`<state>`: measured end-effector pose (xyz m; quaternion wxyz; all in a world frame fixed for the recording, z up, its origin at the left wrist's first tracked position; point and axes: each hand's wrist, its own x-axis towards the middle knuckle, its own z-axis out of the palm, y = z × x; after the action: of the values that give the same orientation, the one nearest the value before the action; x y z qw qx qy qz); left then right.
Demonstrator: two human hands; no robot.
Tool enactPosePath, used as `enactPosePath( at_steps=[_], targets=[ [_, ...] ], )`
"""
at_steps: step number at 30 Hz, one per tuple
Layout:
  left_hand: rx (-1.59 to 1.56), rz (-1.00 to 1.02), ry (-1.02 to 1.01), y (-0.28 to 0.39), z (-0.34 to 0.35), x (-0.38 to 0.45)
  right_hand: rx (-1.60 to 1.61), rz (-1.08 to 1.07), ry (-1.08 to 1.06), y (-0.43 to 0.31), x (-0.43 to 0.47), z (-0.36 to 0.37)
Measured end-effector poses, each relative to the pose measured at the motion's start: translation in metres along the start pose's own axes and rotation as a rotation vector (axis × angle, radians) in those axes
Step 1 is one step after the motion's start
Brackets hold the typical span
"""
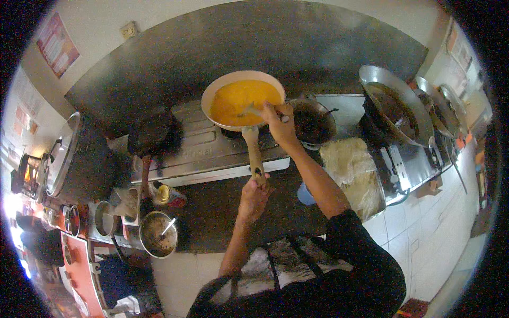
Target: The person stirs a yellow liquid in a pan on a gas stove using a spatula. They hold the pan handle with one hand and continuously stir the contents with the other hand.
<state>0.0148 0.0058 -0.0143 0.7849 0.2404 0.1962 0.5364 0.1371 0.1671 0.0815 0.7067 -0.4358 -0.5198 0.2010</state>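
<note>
My left hand (253, 198) grips the end of the long handle (253, 149) of a light-coloured frying pan (206, 104). The pan sits over a burner of the gas stove (195, 153) and holds a yellow-orange liquid (242, 97). Reaching over the pan's right rim, my right hand (281, 124) is closed around a metal utensil (254, 110), perhaps a fork or spoon. Its far end dips into the liquid, so its shape there is partly hidden.
Right of the pan sits a dark wok (314, 123); a plastic-covered tray (350, 175) lies below it. Large metal woks (397, 107) stand farther right. On the left are a blackened pan (149, 133), an opened can (164, 194) and a bowl with a spoon (153, 236). A blue cup (306, 194) is partly behind my right forearm.
</note>
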Motion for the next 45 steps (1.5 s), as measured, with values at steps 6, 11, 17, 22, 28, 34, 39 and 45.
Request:
enactPosePath(
  at_steps=[6,11,17,22,28,34,39,45],
  targets=[
    [0.097,0.094,-0.045,-0.003,0.000,0.001,0.257,0.169,-0.071,-0.020,-0.003,-0.046],
    [-0.058,0.047,-0.025,-0.003,0.003,-0.004,0.457,0.217,-0.130,-0.029,0.012,-0.066],
    [-0.043,0.056,-0.059,-0.001,-0.004,0.005,0.348,0.230,0.000,-0.005,0.018,-0.038],
    [-0.047,-0.056,-0.110,-0.009,-0.047,0.001,0.102,0.360,-0.127,-0.008,0.015,-0.005],
    [0.064,0.047,-0.263,-0.019,-0.028,0.018,0.238,0.357,-0.155,0.074,0.053,-0.007],
    [0.114,0.118,-0.116,-0.041,-0.037,0.029,0.367,0.206,-0.340,0.086,0.082,0.050],
    [-0.010,0.175,-0.142,-0.030,-0.019,0.024,0.260,0.087,-0.396,0.108,0.120,0.085],
    [0.009,0.151,-0.191,-0.026,-0.024,0.018,-0.187,-0.118,-0.331,0.107,0.120,0.118]
  ],
)
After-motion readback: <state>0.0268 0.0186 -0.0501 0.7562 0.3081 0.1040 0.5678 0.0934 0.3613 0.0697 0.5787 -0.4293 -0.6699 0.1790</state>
